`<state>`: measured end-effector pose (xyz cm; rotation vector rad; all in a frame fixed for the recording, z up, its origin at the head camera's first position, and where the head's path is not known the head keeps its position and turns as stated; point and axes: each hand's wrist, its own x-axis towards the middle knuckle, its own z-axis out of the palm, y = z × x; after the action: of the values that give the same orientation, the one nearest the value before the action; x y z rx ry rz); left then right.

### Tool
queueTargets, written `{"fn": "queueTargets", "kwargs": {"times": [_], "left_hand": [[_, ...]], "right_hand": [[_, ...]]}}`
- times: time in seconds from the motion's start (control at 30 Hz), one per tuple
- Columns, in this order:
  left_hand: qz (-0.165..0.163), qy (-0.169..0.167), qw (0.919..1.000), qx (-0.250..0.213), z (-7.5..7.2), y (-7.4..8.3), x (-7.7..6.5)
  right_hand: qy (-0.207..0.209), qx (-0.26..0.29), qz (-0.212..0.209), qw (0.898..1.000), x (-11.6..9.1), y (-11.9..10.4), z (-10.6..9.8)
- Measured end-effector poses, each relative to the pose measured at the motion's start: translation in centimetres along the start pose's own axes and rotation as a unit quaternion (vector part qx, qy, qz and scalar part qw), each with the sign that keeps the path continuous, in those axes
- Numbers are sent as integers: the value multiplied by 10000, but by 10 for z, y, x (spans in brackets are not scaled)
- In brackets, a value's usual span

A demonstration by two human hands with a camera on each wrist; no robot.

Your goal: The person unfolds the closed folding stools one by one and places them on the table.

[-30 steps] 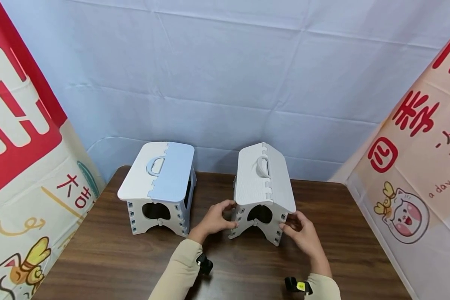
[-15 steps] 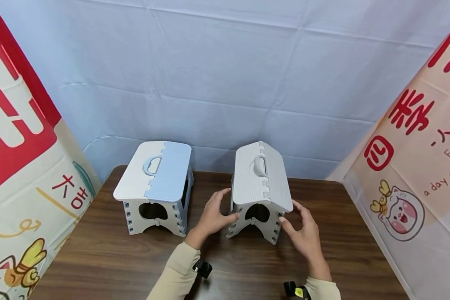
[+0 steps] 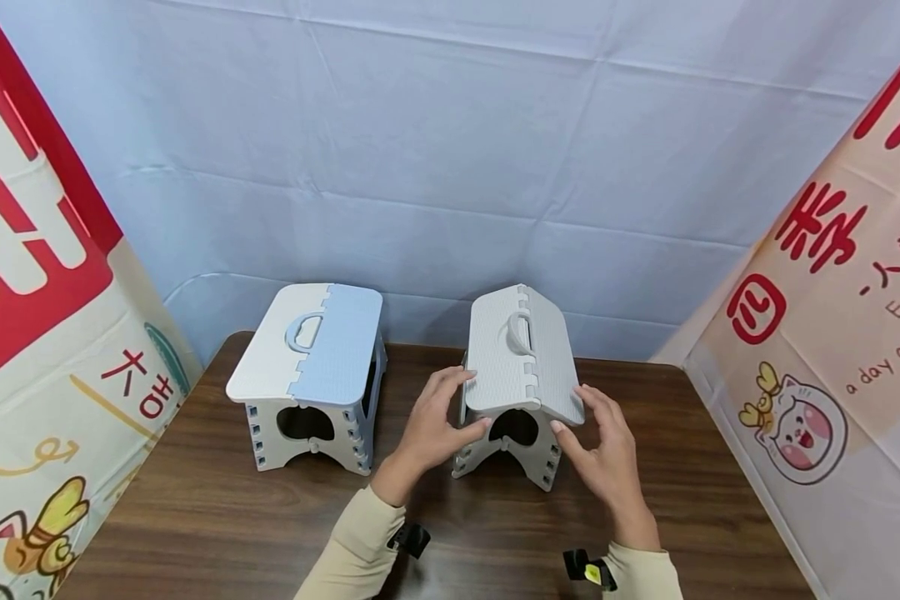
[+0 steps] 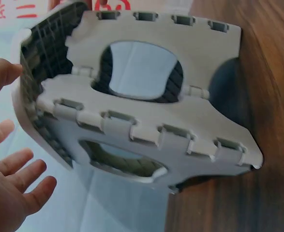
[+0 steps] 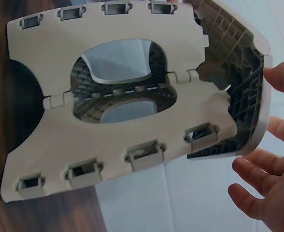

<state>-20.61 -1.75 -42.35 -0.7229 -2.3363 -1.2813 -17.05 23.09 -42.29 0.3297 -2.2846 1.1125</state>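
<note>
A pale grey folding stool stands on the table at right of centre, partly folded, its two top panels sloping down from a raised middle seam like a roof. A loop handle sits on that seam. My left hand is at the left panel's front corner, fingers spread; in the left wrist view its thumb meets or nearly meets the panel edge. On the other side my right hand is at the right panel's front corner, thumb and fingers apart. Neither hand curls round the stool.
A second folding stool, white and light blue with a flat top, stands to the left on the brown wooden table. A pale blue cloth hangs behind, and printed cloths hang at both sides.
Both hands have risen from the stool's legs to the front corners of its top panels. The grey stool looks the same, still peaked. The camera view has shifted slightly.
</note>
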Motion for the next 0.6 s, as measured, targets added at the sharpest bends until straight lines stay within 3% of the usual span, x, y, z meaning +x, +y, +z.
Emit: {"fn": "queueTargets", "kwargs": {"times": [0.3,0.6], "left_hand": [[678,270,9972,146,4,15,6],[845,311,9958,179,11,15,13]], "right_hand": [[79,94,-454,9989,12,-8,4],[27,162,-564,9983,23,-11,11]]}}
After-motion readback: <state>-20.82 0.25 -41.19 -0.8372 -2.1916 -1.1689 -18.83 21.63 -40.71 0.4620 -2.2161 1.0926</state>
